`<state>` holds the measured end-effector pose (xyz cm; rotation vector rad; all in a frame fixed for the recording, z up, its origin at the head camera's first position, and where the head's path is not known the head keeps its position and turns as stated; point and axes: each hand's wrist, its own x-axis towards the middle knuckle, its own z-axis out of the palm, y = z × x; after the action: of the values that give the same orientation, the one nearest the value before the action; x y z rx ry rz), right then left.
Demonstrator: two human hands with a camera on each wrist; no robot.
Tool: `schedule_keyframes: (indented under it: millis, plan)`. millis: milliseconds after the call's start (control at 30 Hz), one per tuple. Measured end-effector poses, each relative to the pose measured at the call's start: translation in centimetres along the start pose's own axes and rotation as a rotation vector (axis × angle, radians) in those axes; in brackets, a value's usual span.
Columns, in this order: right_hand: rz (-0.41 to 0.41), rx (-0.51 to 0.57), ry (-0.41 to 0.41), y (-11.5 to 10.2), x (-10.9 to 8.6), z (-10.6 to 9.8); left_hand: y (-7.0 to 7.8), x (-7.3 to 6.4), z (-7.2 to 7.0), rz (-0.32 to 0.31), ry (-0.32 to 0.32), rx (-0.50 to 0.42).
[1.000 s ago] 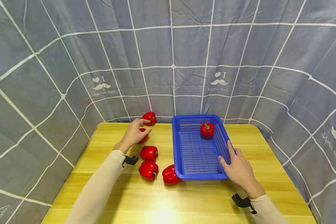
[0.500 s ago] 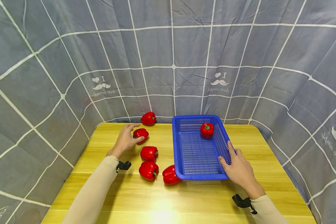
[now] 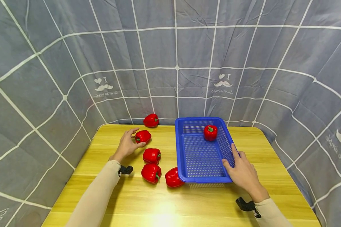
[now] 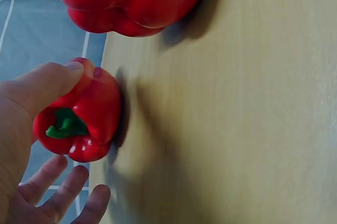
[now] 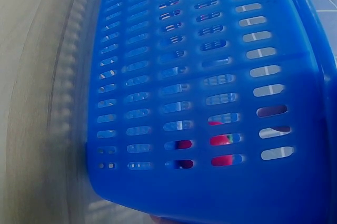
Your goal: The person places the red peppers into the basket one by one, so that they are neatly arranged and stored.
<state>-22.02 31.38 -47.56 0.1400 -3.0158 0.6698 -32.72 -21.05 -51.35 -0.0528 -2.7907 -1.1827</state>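
My left hand reaches around the left side of a red bell pepper lying on the table. In the left wrist view the thumb overlaps that bell pepper, and its green stem faces the palm. The other fingers are spread apart below it; whether the thumb touches cannot be told. My right hand grips the right rim of a blue plastic basket, thumb inside and fingers outside. One red bell pepper stands in the basket. The right wrist view is filled by the slotted basket wall.
Another bell pepper lies at the table's back edge. Nearer are two bell peppers, one behind the other. A further bell pepper lies against the basket's front left corner. A grey curtain hangs behind the wooden table.
My left hand has drawn back to the left, from above the pepper to its left side, and its thumb has come closer to it. The right hand and basket have stayed put.
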Motion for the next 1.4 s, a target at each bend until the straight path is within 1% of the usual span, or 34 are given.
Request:
schedule_keyframes:
  millis: [300, 500, 800, 1067, 1400]
  plan:
    - [0.006, -0.003, 0.0, 0.1, 0.0, 0.0, -0.5, 0.1, 0.9, -0.044, 0.005, -0.073]
    - [-0.001, 0.001, 0.006, 0.1, 0.1, 0.1, -0.5, 0.2, 1.2, -0.058, -0.002, -0.078]
    - [0.004, -0.001, 0.004, 0.3, 0.2, 0.2, -0.7, 0.3, 1.2, -0.044, -0.01, -0.086]
    - [0.009, -0.002, 0.004, 0.2, 0.1, 0.2, -0.8, 0.3, 1.3, -0.032, 0.0, -0.081]
    - [0.012, -0.001, 0.005, 0.2, 0.1, 0.2, -0.8, 0.4, 1.3, -0.038, 0.005, -0.069]
